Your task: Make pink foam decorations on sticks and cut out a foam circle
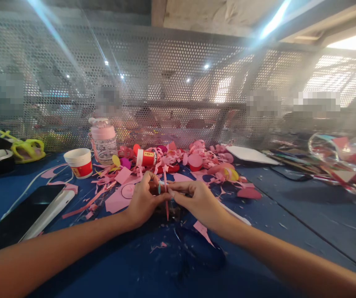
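Observation:
In the middle of the head view, a thin pink piece of paper (167,210) stands upright, seen edge-on. My left hand (143,200) pinches it from the left between thumb and fingers. From the other side my right hand (198,199) is closed, thumb and fingertips meeting at the same piece. Its exact shape is hidden by the fingers. Below the hands lies a dark-handled tool (222,261), blurred, perhaps scissors. Behind the hands is a heap of pink paper scraps (196,155), with a pink sheet (119,202) near my left hand.
On the blue table (103,269) a black phone (25,219) lies at left. White-and-red paper cups (78,162) and a pink-lidded bottle (103,138) stand behind it. A perforated metal screen (178,74) closes off the back. Clear plastic wrapping (352,161) lies at right.

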A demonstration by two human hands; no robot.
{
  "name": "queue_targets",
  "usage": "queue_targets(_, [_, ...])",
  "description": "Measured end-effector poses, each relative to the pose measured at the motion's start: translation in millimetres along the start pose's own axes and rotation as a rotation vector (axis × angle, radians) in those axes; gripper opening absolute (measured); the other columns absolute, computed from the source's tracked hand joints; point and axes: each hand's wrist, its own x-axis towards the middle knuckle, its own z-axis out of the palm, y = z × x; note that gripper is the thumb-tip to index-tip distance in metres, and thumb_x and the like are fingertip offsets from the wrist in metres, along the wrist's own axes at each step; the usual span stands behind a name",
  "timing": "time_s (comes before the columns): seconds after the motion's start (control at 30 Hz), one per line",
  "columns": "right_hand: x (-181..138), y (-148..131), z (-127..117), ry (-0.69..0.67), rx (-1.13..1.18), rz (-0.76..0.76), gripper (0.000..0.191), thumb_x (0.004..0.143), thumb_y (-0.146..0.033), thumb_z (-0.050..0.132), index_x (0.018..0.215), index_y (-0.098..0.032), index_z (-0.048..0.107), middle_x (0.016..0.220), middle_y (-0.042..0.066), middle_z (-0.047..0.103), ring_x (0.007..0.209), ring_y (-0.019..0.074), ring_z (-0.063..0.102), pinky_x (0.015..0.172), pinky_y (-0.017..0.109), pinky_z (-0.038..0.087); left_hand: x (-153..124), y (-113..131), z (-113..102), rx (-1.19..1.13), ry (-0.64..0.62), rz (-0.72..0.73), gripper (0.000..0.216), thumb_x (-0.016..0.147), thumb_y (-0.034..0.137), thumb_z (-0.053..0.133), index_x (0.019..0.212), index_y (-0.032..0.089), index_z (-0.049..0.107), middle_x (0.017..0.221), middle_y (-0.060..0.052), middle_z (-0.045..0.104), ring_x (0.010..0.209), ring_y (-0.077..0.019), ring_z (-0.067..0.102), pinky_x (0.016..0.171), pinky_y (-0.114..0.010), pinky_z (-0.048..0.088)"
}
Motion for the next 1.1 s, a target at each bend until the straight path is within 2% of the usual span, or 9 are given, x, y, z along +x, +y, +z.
queue_targets(0.3, [0.9,1.6,-1.5,-0.015,-0.014,-0.033,0.023,0.074,-0.019,0.054,0.088,-0.023,0.072,0.088,0.000,0.071,0.083,0.0208,0.065,0.074,0.032,0.050,-0.1,-1.4,1.4,0.068,0.023,0.022,0.045,0.058,0.028,0.074,0.073,0.021,0.033,0.061,0.005,0.060,0.057,-0.0123,0.058,0.053,-0.022,0.044])
queue_targets(0.53, [0.0,0.0,-3.6,-0.043,-0.122,-0.078,0.024,0.076,-0.017,0.050,0.084,-0.020,0.072,0.083,0.000,0.071,0.079,0.0192,0.064,0.068,0.028,0.049,0.2,-0.7,2.0,0.069,0.010,0.032,0.043,0.058,0.025,0.073,0.073,0.021,0.033,0.063,0.005,0.062,0.061,-0.0139,0.061,0.056,-0.023,0.045])
queue_targets(0.9, [-7.2,-3.3,3.2,0.073,-0.274,-0.060,0.026,0.074,-0.014,0.050,0.089,-0.019,0.071,0.079,0.003,0.070,0.071,0.0176,0.063,0.067,0.029,0.048,-1.0,-0.9,1.5,0.067,-0.004,0.020,0.042,0.059,0.021,0.072,0.073,0.021,0.033,0.062,0.005,0.063,0.058,-0.0128,0.060,0.054,-0.022,0.045])
queue_targets(1.1, [-4.5,-1.6,2.4,0.123,-0.227,-0.077,0.025,0.072,-0.015,0.051,0.088,-0.018,0.071,0.087,0.005,0.071,0.080,0.0201,0.065,0.073,0.031,0.049,-0.4,-1.0,0.7,0.020,-0.010,0.016,0.042,0.059,0.020,0.072,0.074,0.021,0.033,0.064,0.004,0.063,0.059,-0.0128,0.061,0.054,-0.022,0.045])
